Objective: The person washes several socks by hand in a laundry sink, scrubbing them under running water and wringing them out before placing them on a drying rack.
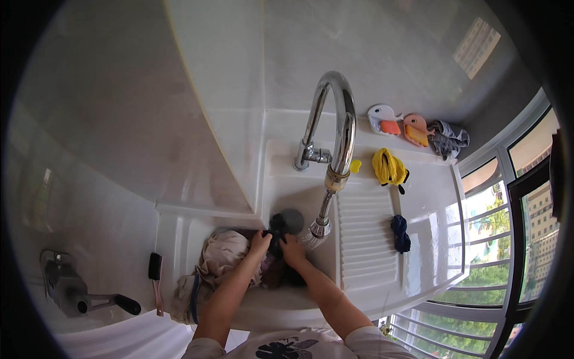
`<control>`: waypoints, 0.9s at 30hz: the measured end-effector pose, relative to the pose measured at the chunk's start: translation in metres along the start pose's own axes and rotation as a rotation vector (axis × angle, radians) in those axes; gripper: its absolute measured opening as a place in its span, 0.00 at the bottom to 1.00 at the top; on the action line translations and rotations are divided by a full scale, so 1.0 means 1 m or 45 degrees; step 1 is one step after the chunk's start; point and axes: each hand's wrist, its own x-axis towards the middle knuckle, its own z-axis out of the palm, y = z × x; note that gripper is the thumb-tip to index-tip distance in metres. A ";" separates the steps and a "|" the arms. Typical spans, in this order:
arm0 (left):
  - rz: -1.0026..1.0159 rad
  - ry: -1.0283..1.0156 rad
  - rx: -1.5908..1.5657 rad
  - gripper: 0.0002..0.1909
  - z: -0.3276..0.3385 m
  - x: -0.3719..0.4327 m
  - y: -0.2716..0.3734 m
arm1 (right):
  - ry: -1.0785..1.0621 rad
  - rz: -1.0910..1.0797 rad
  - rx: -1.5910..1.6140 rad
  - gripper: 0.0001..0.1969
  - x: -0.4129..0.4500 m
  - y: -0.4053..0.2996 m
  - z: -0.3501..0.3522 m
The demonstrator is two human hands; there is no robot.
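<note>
Inside the white sink (309,193), my left hand (260,243) and my right hand (293,252) grip a dark wet cloth (278,238) between them. Its lower part is blurred and partly hidden by my hands. Just right of my right hand, water streams from the spray head (320,228) of the chrome faucet (343,121). A bundle of beige cloth (226,249) lies heaped beside my left forearm and spills over the sink's left front edge. More dark fabric lies in the basin below my hands.
A ribbed washboard (370,233) adjoins the basin. Right of it lie a navy cloth (400,234) and a yellow cloth (388,167). Whale-shaped soap holders (380,117) and a grey cloth (448,138) line the back ledge. A brush (156,280) rests at left, near a wall-mounted crank (103,301).
</note>
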 end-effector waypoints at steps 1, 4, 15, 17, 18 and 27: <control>-0.158 -0.001 -0.188 0.20 -0.001 0.001 0.004 | -0.272 -0.470 0.034 0.17 0.000 0.006 -0.001; -0.284 -0.022 -0.315 0.18 0.003 0.002 -0.001 | 0.184 -0.010 0.099 0.20 -0.006 0.004 0.007; -0.323 -0.620 -1.661 0.17 0.010 -0.029 0.027 | 0.265 -0.343 0.932 0.11 -0.008 -0.085 -0.106; -0.417 -0.563 -1.584 0.18 0.021 -0.009 0.015 | 0.418 -0.264 0.692 0.11 0.002 -0.063 -0.087; -0.481 -0.537 -1.544 0.18 0.023 -0.004 0.011 | 0.379 -0.104 0.665 0.12 0.007 -0.054 -0.082; -0.213 -0.005 -0.093 0.24 0.033 -0.006 -0.009 | 0.058 -0.057 0.239 0.23 -0.016 -0.016 -0.001</control>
